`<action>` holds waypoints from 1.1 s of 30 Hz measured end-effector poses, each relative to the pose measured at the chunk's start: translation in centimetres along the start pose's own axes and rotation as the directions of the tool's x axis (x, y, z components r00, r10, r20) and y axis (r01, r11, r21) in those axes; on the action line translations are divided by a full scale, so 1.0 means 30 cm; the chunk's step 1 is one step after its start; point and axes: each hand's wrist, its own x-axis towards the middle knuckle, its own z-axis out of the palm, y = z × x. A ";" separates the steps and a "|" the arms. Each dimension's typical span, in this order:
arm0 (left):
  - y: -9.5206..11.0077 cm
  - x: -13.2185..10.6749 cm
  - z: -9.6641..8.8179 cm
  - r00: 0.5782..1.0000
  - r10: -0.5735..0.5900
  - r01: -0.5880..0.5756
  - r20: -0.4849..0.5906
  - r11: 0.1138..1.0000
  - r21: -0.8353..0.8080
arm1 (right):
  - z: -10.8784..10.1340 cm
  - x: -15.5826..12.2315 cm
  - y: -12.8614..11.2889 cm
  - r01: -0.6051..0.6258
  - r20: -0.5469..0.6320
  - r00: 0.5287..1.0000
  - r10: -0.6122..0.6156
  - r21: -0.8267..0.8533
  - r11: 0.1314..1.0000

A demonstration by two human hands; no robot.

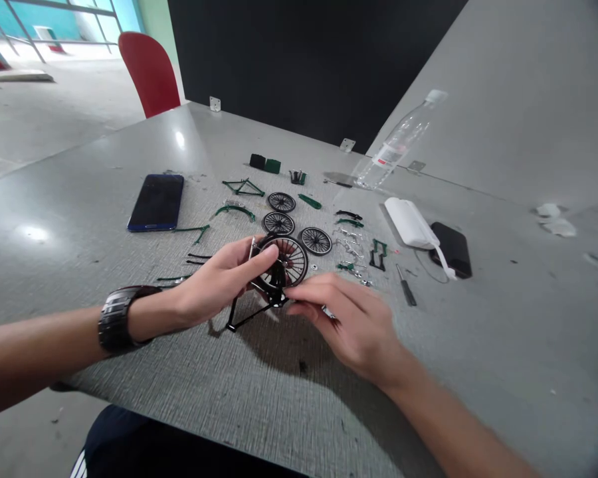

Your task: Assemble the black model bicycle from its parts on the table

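My left hand (pixel 222 282), with a dark watch on its wrist, is closed on a small black model bicycle frame with a spoked wheel (pixel 286 262), held just above the grey table (pixel 289 392). My right hand (pixel 351 318) pinches at the frame's lower part near the wheel hub, and a small metal piece shows under its fingers. Three loose spoked wheels (pixel 279 223) lie just beyond. Green and black frame pieces (pixel 243 188) and small metal parts (pixel 351 249) are spread around them. A small screwdriver (pixel 406 287) lies to the right.
A dark smartphone (pixel 157 201) lies at the left. A clear plastic bottle (pixel 393 146) lies on its side at the back right. A white case (pixel 411 224) and a black device (pixel 453 249) rest to the right. A red chair (pixel 149 70) stands behind the table.
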 end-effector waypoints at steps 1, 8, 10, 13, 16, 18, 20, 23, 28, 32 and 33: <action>0.001 -0.002 0.003 1.000 -0.027 0.027 0.001 0.999 -0.035 | -0.002 0.000 0.002 0.013 0.007 1.000 -0.013 -0.009 1.000; 0.004 -0.007 0.012 0.996 -0.090 0.093 0.023 0.968 -0.235 | 0.019 0.004 -0.026 0.105 0.074 0.993 -0.092 -0.206 0.973; 0.003 -0.009 0.020 0.997 -0.071 0.071 0.010 0.960 -0.272 | 0.038 0.007 -0.041 0.103 0.041 0.995 -0.095 -0.261 0.960; -0.001 -0.017 0.034 0.997 -0.068 0.076 0.040 0.959 -0.274 | 0.064 0.012 -0.055 0.078 -0.048 0.994 -0.096 -0.293 0.953; -0.009 -0.027 0.040 0.991 -0.096 0.116 0.094 0.963 -0.245 | 0.071 0.011 -0.055 0.058 -0.105 0.990 -0.091 -0.279 0.958; -0.015 -0.029 0.039 0.988 -0.098 0.124 0.115 0.963 -0.238 | 0.066 0.007 -0.052 0.033 -0.129 0.989 -0.072 -0.277 0.960; -0.019 -0.028 0.035 0.989 -0.086 0.111 0.119 0.967 -0.228 | 0.060 0.003 -0.047 0.004 -0.158 0.986 -0.050 -0.275 0.961; -0.017 -0.024 0.033 0.992 -0.068 0.089 0.107 0.974 -0.210 | 0.057 0.003 -0.043 -0.050 -0.234 0.972 -0.020 -0.289 0.956; 0.003 -0.016 0.031 0.994 -0.109 0.108 0.007 0.970 -0.218 | 0.064 0.006 -0.038 -0.083 -0.196 0.980 0.030 -0.266 0.960; 0.008 -0.006 0.023 0.989 -0.144 0.144 0.019 0.957 -0.253 | 0.052 -0.001 -0.023 0.006 -0.017 1.000 -0.010 -0.200 0.980; 0.008 -0.004 0.022 0.988 -0.153 0.153 0.021 0.951 -0.270 | 0.046 -0.002 -0.018 0.019 0.013 1.000 -0.017 -0.194 0.981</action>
